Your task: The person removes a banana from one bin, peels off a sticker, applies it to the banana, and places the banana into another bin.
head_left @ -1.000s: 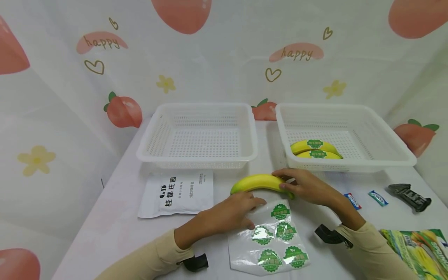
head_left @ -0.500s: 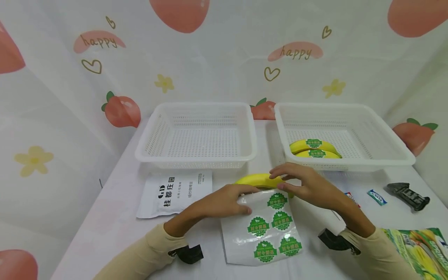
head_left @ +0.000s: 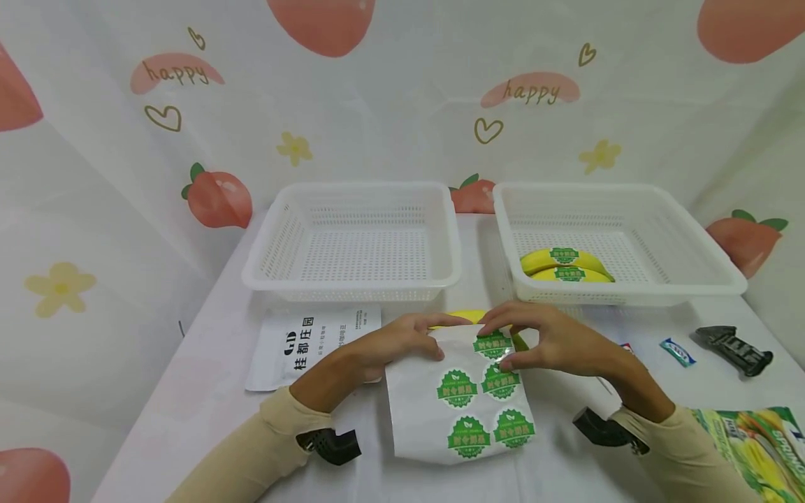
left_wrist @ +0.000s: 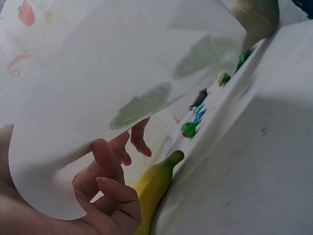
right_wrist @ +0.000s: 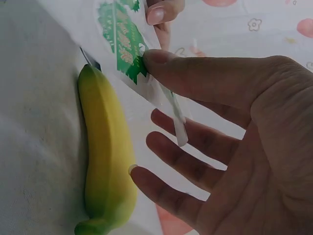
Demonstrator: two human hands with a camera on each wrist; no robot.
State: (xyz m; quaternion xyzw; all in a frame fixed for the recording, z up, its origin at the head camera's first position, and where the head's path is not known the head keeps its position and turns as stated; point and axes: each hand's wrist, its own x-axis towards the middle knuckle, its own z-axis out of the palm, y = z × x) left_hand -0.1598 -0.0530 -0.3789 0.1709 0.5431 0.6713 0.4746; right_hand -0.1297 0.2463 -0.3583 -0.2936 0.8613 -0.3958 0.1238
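A white sheet of round green stickers (head_left: 418, 426) is raised and tilted in front of me, several stickers still on its face. My left hand (head_left: 390, 346) holds its upper left edge, thumb on the front and fingers behind. At the upper right corner, my right hand (head_left: 556, 342) pinches the sheet, the thumb against a green sticker (right_wrist: 122, 44) in the right wrist view and the other fingers spread. A yellow banana (right_wrist: 107, 152) with greenish ends lies on the table just behind the sheet, mostly hidden in the head view.
Behind stand two white plastic baskets, the left one (head_left: 352, 286) and the right one (head_left: 635, 288), which holds two stickered bananas (head_left: 566, 264). A white pouch (head_left: 308, 349) lies left. Small wrapped sweets (head_left: 678, 352), a black packet (head_left: 732, 351) and a colourful bag (head_left: 755, 443) lie right.
The left hand took the sticker sheet's top edge and lifted it from the table, shifting it slightly left. The right hand left the banana and now pinches the sheet's upper right corner.
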